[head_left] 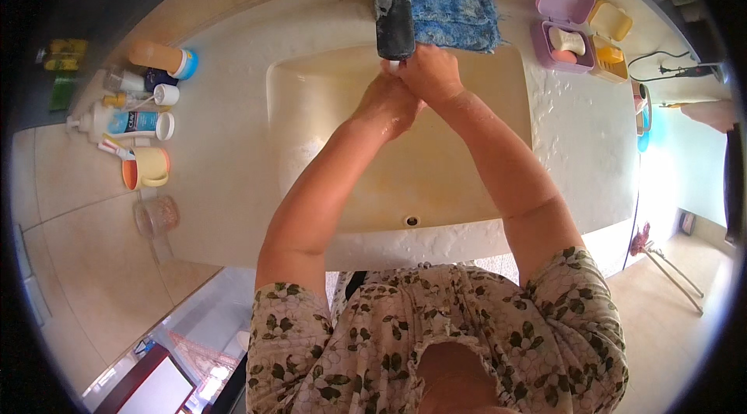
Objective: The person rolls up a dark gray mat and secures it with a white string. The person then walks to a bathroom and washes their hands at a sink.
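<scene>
Both of my hands meet under the dark faucet (394, 9), over the far part of the pale sink basin (459, 180). My left hand (387, 105) is closed, its fingers largely hidden by the other hand. Pressed against it from the right, my right hand (430, 73) curls its fingers over near the spout's end. A small white patch (393, 66) shows between them; whether it is water or an object, I cannot tell. Wet drops shine on my wrists. Just behind the right hand lies a folded blue cloth (455, 19) on the sink's back ledge.
On the right of the counter stand an open purple soap box (563, 48) with soap bars and a yellow soap box (609, 60). Along the left edge are bottles, a white tube (136, 122), a cream mug (152, 167) and a clear cup (158, 216). Water wets the counter (583, 126).
</scene>
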Motion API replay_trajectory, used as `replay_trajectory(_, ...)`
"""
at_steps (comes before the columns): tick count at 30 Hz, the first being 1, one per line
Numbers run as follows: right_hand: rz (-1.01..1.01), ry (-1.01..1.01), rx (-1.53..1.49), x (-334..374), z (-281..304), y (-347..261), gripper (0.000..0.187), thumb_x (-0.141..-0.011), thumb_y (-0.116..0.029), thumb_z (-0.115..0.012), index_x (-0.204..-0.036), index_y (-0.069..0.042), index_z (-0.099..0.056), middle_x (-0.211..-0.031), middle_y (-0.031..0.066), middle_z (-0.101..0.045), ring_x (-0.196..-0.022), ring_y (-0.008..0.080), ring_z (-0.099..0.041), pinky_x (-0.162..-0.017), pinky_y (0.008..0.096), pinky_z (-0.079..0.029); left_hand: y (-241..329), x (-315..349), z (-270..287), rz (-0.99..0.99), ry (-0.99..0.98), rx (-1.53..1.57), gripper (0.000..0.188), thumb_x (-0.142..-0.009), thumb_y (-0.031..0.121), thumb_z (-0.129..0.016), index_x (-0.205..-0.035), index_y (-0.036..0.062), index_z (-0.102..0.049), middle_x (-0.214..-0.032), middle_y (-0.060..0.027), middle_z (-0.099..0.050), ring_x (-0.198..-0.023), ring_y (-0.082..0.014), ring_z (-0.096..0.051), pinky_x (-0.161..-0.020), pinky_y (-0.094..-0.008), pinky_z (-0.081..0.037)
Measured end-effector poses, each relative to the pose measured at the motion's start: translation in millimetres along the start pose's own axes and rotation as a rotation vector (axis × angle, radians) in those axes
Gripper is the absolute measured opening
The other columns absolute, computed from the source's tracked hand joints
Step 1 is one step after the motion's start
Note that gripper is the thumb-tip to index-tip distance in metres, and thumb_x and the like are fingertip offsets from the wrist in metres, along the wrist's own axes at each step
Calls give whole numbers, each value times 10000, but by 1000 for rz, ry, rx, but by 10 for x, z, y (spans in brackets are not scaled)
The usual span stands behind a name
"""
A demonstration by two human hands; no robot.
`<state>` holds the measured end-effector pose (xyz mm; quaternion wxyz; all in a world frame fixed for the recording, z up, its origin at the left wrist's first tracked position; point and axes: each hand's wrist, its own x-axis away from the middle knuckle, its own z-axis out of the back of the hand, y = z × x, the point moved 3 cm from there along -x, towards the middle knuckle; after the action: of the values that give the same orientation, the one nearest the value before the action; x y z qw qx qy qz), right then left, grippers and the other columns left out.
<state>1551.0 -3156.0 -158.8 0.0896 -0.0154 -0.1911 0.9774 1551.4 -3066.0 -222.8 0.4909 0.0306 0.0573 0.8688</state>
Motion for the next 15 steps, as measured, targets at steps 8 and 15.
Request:
replay_trajectory(8, 14, 43, -37, 44, -176, -49, 387, -790, -502, -584, -779, -120, -643, -762, 99, -660, -696, 326, -639, -593, 448, -508, -131, -35, 187, 198, -124, 616, 349, -840, 250, -588, -1166, 131, -551, -1177, -83, -543, -1115, -259, -484, -937, -404, -386)
replay_trajectory(15, 207, 100, -28, 193, -338, -310, 326, -805, -463, -573, -843, -149, -652, -659, 81, -625, -662, 298, -649, -570, 417, -518, -381, 122, -92, 212, 169, 434, 335, -770, 216, -641, -1088, 123, -588, -1089, -103, -610, -1024, -248, -569, -845, -382, -459)
